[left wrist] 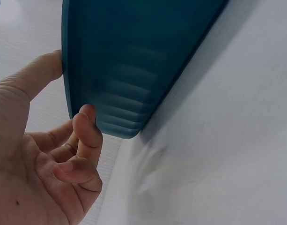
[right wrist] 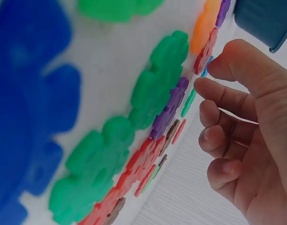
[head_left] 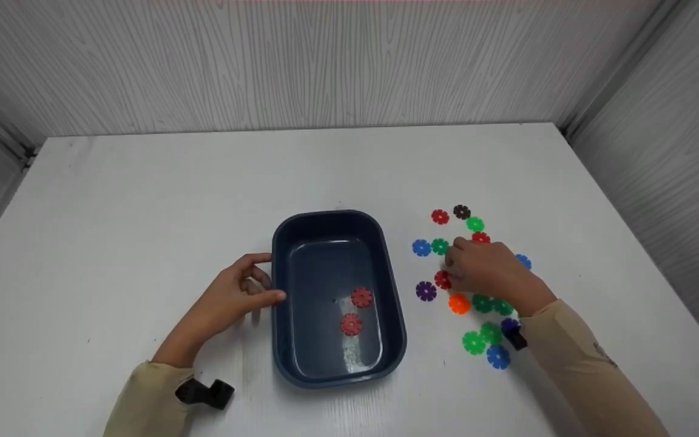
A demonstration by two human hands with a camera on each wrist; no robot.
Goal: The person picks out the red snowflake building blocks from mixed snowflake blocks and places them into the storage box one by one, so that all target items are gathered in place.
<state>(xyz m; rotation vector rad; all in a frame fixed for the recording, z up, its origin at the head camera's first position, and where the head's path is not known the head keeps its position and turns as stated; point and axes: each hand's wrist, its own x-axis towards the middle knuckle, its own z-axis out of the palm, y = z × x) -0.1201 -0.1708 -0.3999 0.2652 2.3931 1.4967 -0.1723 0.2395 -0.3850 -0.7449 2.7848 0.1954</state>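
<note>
A dark blue plastic basin (head_left: pixel 399 349) stands on the table with two red notched discs (head_left: pixel 361 297) lying inside. My left hand (head_left: pixel 231 297) holds its left side, thumb over the rim and the other fingers bent by the outer wall (left wrist: pixel 129 84). To the right, my right hand (head_left: pixel 483 270) hovers low over scattered plastic snowflake discs. Its thumb and forefinger (right wrist: pixel 220 91) are bent and slightly apart, with nothing seen between them. Close by these fingertips is a red disc (head_left: pixel 442 280), partly covered by the hand in the head view.
Around the right hand lie purple (head_left: pixel 426 291), orange (head_left: pixel 459 303), blue (head_left: pixel 498 357), green (head_left: pixel 474 343) and dark brown (head_left: pixel 462 212) discs, several touching or overlapping. The white table (head_left: pixel 161 194) meets wood-grain panels (head_left: pixel 301 67) at the back.
</note>
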